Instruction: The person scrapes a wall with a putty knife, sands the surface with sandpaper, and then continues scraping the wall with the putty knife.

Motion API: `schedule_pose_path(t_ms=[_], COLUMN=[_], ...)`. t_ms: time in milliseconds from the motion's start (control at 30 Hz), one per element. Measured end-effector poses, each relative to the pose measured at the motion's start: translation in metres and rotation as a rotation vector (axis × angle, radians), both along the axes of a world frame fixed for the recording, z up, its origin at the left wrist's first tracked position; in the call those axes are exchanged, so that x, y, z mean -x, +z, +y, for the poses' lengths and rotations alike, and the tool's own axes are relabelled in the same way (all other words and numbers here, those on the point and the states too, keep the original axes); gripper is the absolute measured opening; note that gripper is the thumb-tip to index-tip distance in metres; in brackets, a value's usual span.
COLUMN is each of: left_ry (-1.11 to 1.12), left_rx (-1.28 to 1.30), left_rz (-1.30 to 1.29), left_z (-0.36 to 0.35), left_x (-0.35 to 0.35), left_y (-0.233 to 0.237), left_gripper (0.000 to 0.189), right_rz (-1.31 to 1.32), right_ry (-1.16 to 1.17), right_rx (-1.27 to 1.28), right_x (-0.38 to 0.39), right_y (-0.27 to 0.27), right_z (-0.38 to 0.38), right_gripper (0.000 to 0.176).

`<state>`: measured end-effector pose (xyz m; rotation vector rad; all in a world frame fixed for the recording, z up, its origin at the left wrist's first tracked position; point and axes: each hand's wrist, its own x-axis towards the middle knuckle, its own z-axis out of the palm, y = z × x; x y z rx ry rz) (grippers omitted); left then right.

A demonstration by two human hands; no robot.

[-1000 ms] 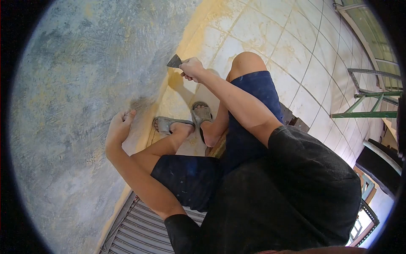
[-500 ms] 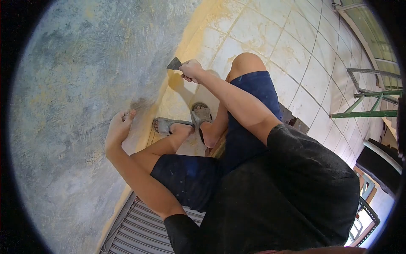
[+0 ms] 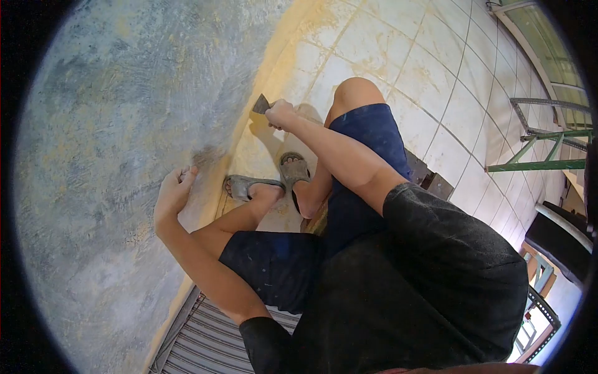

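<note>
I squat close to a grey, yellow-stained wall [image 3: 118,124]. My right hand [image 3: 281,114] grips a small metal scraper [image 3: 260,104]; its blade meets the wall near the bottom, where wall and tiled floor join. My left hand [image 3: 173,194] rests against the wall lower in the view, fingers curled and holding nothing that I can see. My feet in grey sandals [image 3: 274,177] stand on the floor between the two hands.
Dusty cream floor tiles [image 3: 430,81] stretch away to the right. A ribbed metal sheet [image 3: 212,343] lies along the wall base near my left elbow. Green metal frames [image 3: 542,143] stand at the far right, and dark objects [image 3: 436,181] sit behind my leg.
My right hand and the scraper have moved a little down the wall toward the floor. My left hand stays on the wall in about the same spot.
</note>
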<state>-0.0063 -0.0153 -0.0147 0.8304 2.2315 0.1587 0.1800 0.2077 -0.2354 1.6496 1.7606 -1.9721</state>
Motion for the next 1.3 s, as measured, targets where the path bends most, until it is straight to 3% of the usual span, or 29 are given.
schedule_pose_path(t_ms=[33,433,567,733,867,933,1033,1300], left_ry=[0.002,0.04,0.04,0.055,0.048,0.04,0.062,0.082], left_rx=[-0.025,0.009,0.044,0.045,-0.008,-0.021,-0.007,0.056], left_rz=[0.006,-0.008,0.011,-0.007,-0.014,0.005,0.014,0.012], left_z=[-0.003,0.004,0.013,0.012,0.011,0.007,0.004,0.008], left_x=[0.0,-0.004,-0.012,-0.007,-0.012,-0.013,-0.011,-0.006], left_y=[-0.001,0.004,0.014,0.01,0.014,0.015,0.014,0.016], left_gripper=[0.051,0.052,0.05,0.048,0.046,0.045,0.045,0.045], right_rz=[-0.025,0.078,0.016,0.033,0.0,-0.001,0.011,0.001], right_ry=[0.14,0.132,0.144,0.159,0.139,0.149,0.185,0.244], right_rx=[-0.07,-0.275,-0.203,-0.384,-0.153,-0.369,-0.453,-0.472], right_x=[-0.001,0.014,0.013,0.019,0.013,0.019,0.017,0.021], right_y=[0.002,-0.001,-0.018,-0.017,-0.015,-0.009,0.005,-0.023], right_z=[0.0,-0.021,-0.01,-0.017,-0.008,-0.012,-0.02,-0.004], right_gripper=[0.027,0.026,0.027,0.029,0.033,0.036,0.036,0.034])
